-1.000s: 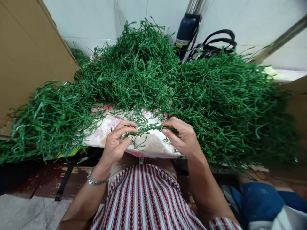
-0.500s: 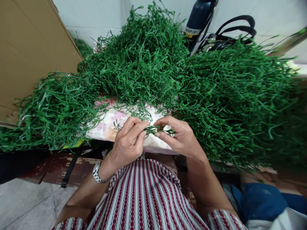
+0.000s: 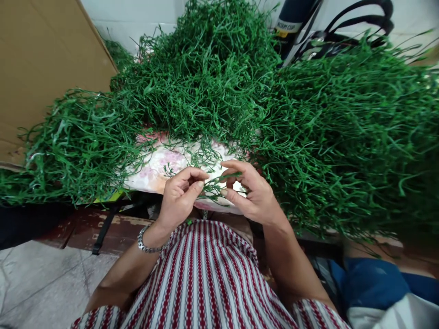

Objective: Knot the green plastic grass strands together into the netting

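My left hand [image 3: 180, 194] is curled with thumb and forefinger close together at the end of a small green plastic-looking sprig [image 3: 213, 186]. My right hand [image 3: 252, 192] faces it, holding thin stems of the same kind among its fingers, with thumb and forefinger a little apart. Both hands hover over a white cloth [image 3: 154, 171] with a pink and purple flower pattern. A few loose sprigs lie on the cloth just beyond my fingers. Exactly where each stem is gripped is partly hidden.
A tall heap of green sprigs [image 3: 209, 77] rises behind the cloth, with more heaps left [image 3: 78, 141] and right [image 3: 343, 141]. A cardboard box [image 3: 55, 77] stands at left. A dark bottle [image 3: 291, 27] and a black-handled bag [image 3: 329, 45] are at the back.
My hands have moved slightly apart, and the fingers of my right hand have spread. The sprigs between them have fanned out. The view has shifted a little.
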`<control>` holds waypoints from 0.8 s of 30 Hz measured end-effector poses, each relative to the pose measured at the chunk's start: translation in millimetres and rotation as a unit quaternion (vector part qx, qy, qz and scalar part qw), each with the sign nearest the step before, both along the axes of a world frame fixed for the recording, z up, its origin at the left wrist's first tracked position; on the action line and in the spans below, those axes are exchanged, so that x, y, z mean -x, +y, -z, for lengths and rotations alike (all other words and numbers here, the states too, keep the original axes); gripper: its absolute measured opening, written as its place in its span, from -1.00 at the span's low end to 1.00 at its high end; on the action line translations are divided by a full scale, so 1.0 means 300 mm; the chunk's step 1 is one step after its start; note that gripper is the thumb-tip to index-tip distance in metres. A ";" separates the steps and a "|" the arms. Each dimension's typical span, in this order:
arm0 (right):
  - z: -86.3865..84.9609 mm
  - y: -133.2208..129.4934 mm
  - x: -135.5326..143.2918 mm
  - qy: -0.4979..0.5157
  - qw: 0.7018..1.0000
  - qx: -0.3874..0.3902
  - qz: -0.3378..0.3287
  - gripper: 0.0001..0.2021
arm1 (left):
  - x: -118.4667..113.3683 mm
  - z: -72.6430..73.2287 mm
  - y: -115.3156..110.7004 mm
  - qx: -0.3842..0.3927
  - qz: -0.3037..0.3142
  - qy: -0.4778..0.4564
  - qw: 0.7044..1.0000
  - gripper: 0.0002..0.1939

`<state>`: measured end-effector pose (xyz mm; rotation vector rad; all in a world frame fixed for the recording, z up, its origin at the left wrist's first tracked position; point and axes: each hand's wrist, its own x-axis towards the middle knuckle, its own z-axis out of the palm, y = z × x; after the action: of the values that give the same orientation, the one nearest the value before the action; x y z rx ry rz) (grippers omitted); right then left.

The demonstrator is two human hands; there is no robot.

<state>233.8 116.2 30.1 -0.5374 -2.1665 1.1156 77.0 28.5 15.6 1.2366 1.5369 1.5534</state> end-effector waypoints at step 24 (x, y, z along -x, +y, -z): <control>0.065 -0.032 0.027 0.086 0.995 -0.045 0.032 -0.59 | 0.004 0.049 0.002 -0.097 -0.071 0.307 0.944 -0.70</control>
<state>225.8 106.5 10.6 -0.4494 -2.0248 0.9874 75.9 29.0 1.0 1.8880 1.9158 1.5136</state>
